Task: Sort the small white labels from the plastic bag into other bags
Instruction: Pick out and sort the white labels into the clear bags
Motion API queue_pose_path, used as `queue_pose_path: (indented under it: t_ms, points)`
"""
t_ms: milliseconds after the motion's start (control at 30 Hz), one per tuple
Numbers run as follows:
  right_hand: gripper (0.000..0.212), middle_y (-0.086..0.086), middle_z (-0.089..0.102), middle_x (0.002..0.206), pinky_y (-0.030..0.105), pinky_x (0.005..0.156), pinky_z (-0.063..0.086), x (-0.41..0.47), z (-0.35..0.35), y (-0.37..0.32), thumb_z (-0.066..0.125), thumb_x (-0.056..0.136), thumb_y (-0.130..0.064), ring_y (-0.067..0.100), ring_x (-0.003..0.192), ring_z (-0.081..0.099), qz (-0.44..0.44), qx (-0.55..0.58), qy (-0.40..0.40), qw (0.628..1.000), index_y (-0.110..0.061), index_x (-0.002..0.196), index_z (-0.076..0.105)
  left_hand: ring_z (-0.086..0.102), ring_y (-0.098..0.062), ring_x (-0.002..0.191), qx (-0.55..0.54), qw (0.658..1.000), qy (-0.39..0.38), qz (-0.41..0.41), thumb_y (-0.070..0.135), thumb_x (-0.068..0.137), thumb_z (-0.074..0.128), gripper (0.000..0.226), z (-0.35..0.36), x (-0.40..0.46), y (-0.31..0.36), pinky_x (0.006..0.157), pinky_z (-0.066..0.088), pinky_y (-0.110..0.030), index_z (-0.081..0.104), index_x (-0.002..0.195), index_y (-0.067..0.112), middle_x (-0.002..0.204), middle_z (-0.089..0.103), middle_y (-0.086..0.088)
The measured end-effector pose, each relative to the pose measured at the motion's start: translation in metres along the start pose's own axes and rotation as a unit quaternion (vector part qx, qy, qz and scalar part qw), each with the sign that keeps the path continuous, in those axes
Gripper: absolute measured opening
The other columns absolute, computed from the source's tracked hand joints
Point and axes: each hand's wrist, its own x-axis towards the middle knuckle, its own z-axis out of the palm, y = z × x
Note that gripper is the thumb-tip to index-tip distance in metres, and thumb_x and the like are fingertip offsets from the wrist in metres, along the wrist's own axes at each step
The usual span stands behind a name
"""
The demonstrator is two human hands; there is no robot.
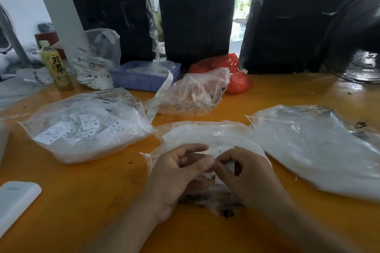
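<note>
I see my left hand (pixel 181 172) and right hand (pixel 244 172) together pinching small white labels (pixel 223 153) over the middle plastic bag (pixel 205 133) on the orange table (pixel 82 191), between 2 fuller bags (pixel 86 125).

Bare forearms (pixel 127 232), no sleeves

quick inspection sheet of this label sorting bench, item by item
surface: orange table, glossy, crowded at the back
job's things: middle bag under both hands; left bag full of size labels; right bag lying flat
clutter: tea bottle, blue tray, label strip, red bag, white block
grippers: left hand and right hand pinch small labels together
cables: nothing seen
surroundings: three black wrapped bundles, fan on the right
</note>
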Motion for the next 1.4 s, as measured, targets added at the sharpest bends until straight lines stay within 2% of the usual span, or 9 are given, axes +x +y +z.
queue_pose_path:
  t_ms: [167,267,367,500,633,800,1000,1200,1400]
  points:
    - [0.017,-0.026,0.067,0.086,0.010,0.074,0.045,0.002,-0.001,-0.002,0.051,0.095,-0.043,-0.008,0.089,0.061,0.004,0.033,0.045,0.998,-0.051,0.095,0.065,0.080,-0.027,0.095,-0.085,0.996,0.040,-0.010,0.017,0.070,0.085,0.023,-0.002,0.004,0.000,0.073,0.063,-0.024,0.083,0.091,0.010,0.103,0.080,-0.018]
    - [0.033,-0.023,0.069,0.079,0.018,0.055,0.049,0.001,-0.006,0.003,0.063,0.097,-0.032,0.006,0.064,0.063,0.039,0.112,0.103,0.988,-0.050,0.124,0.060,0.080,-0.032,0.096,-0.155,0.986,0.035,-0.041,0.007,0.073,0.081,0.019,-0.004,0.005,0.003,0.072,0.063,-0.024,0.083,0.092,0.004,0.108,0.078,-0.024]
    - [0.057,-0.008,0.073,0.083,0.012,0.062,0.052,0.001,-0.010,0.007,0.074,0.091,-0.034,0.006,0.076,0.069,0.072,0.155,0.128,0.977,-0.053,0.138,0.046,0.079,-0.033,0.098,-0.175,0.982,0.026,-0.061,0.005,0.076,0.080,0.019,-0.002,0.005,0.003,0.072,0.064,-0.024,0.082,0.094,0.002,0.109,0.077,-0.026]
    - [0.020,-0.016,0.076,0.086,0.009,0.067,0.054,0.003,-0.010,0.008,0.076,0.090,-0.021,0.002,0.074,0.073,0.057,0.201,0.143,0.967,-0.034,0.103,0.067,0.078,-0.035,0.101,-0.185,0.980,0.020,-0.066,0.009,0.077,0.081,0.019,0.001,0.005,0.003,0.073,0.064,-0.025,0.082,0.094,0.003,0.110,0.077,-0.026]
    - [0.014,-0.012,0.076,0.087,0.014,0.067,0.056,0.003,-0.010,0.010,0.074,0.092,-0.018,0.008,0.074,0.075,0.058,0.240,0.142,0.958,-0.032,0.090,0.071,0.079,-0.031,0.101,-0.173,0.983,0.015,-0.064,0.015,0.076,0.081,0.022,0.000,0.005,0.003,0.073,0.064,-0.026,0.084,0.096,0.005,0.111,0.078,-0.022]
    - [0.015,-0.009,0.077,0.086,0.029,0.072,0.056,0.001,-0.011,0.010,0.068,0.095,-0.026,0.008,0.083,0.073,0.060,0.241,0.126,0.961,-0.039,0.094,0.075,0.079,-0.028,0.101,-0.179,0.982,0.011,-0.065,0.015,0.074,0.081,0.028,-0.001,0.006,0.003,0.073,0.063,-0.023,0.084,0.100,0.005,0.111,0.079,-0.021]
    - [0.019,-0.011,0.074,0.072,0.014,0.049,0.047,-0.001,-0.008,0.006,0.065,0.097,-0.035,0.000,0.058,0.065,0.038,0.178,0.107,0.978,-0.047,0.110,0.066,0.079,-0.029,0.100,-0.196,0.978,0.010,-0.073,0.010,0.076,0.079,0.027,-0.001,0.007,0.002,0.074,0.063,-0.021,0.083,0.101,0.001,0.110,0.078,-0.023]
    - [0.010,-0.020,0.071,0.074,0.004,0.055,0.044,-0.001,-0.005,0.006,0.066,0.096,-0.032,-0.005,0.066,0.067,0.013,0.125,0.126,0.984,-0.040,0.101,0.067,0.079,-0.029,0.100,-0.189,0.980,0.007,-0.067,0.008,0.077,0.078,0.026,-0.001,0.007,0.002,0.076,0.062,-0.021,0.083,0.101,0.001,0.109,0.078,-0.024]
    - [0.022,-0.032,0.068,0.085,0.004,0.058,0.044,-0.001,-0.005,0.002,0.068,0.094,-0.028,-0.008,0.074,0.067,-0.006,0.084,0.134,0.987,-0.049,0.096,0.060,0.079,-0.028,0.101,-0.184,0.981,0.004,-0.065,0.007,0.074,0.079,0.028,-0.001,0.007,0.000,0.078,0.062,-0.022,0.083,0.102,0.002,0.110,0.078,-0.022]
